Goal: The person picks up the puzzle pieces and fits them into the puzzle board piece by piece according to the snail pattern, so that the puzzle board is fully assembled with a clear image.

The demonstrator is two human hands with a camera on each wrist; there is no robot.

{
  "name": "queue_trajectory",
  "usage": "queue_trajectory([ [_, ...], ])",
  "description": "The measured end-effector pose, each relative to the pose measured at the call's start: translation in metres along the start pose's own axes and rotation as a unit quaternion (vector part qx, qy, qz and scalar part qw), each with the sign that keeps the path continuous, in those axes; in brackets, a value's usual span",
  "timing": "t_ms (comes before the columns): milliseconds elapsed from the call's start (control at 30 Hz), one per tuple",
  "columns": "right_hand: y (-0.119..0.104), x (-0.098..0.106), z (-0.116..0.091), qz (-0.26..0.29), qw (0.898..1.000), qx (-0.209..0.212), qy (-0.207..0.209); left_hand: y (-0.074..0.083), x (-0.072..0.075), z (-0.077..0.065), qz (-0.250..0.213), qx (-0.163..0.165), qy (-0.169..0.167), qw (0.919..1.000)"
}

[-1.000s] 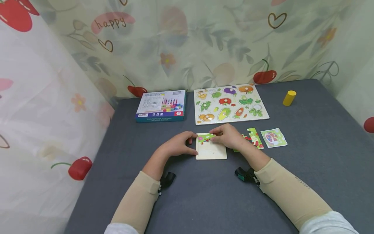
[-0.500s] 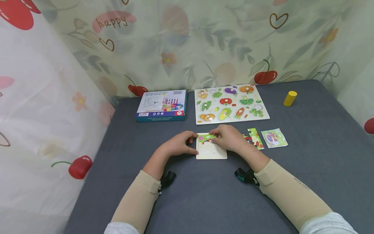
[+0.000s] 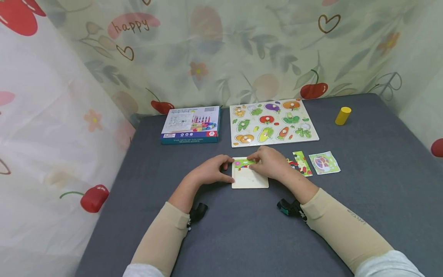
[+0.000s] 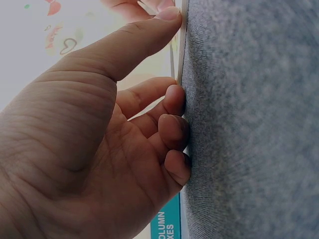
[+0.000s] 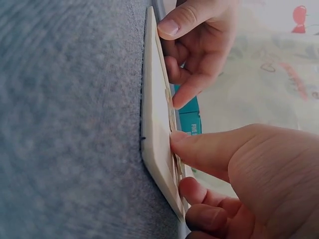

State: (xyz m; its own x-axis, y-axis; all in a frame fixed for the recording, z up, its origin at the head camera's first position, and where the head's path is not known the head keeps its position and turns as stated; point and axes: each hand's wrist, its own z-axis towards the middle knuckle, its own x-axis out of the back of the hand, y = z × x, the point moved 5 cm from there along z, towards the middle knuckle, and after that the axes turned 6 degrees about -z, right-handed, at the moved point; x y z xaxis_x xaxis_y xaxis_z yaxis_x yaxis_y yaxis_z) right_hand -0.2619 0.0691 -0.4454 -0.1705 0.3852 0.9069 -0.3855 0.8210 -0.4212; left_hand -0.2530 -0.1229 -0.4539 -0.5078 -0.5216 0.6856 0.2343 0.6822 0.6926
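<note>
A square pale wooden puzzle tray [image 3: 250,180] lies on the table. My left hand [image 3: 212,171] holds its left edge, thumb at the near corner and index finger at the far one. In the left wrist view the other fingers [image 4: 173,130] curl down to the cloth. A green puzzle piece [image 3: 239,164] with a pink spot lies along the tray's far side. My right hand [image 3: 270,163] pinches its right end between thumb and fingers; those fingertips partly cover the piece. More green and red puzzle pieces [image 3: 302,164] lie right of the tray, partly hidden by my right hand.
A square picture card [image 3: 324,163] lies to the right. Behind the tray are a vegetable puzzle board [image 3: 257,129] and, left of it, a flat blue box [image 3: 190,127]. A yellow cylinder [image 3: 343,116] stands at the back right. A patterned curtain [image 3: 221,50] borders the table.
The right hand has shifted very slightly and the green piece now lies flatter and straighter along the tray's far side. The left hand keeps its place.
</note>
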Motion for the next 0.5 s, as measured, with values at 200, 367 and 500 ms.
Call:
queue_trajectory([
  [200,0.0017,0.0009,-0.0006,0.002,1.000,-0.003,0.009,0.0017,0.0004,0.0000,0.000,0.001,-0.001,1.0000],
  [367,0.0031,-0.0002,-0.0006,0.000,1.000,-0.008,-0.005,0.0022,0.0004,-0.0002,-0.001,0.001,-0.004,1.0000],
  [500,0.0021,-0.0006,-0.0011,-0.002,1.000,-0.005,-0.021,0.0014,0.0005,-0.0007,-0.003,0.003,-0.003,1.0000],
])
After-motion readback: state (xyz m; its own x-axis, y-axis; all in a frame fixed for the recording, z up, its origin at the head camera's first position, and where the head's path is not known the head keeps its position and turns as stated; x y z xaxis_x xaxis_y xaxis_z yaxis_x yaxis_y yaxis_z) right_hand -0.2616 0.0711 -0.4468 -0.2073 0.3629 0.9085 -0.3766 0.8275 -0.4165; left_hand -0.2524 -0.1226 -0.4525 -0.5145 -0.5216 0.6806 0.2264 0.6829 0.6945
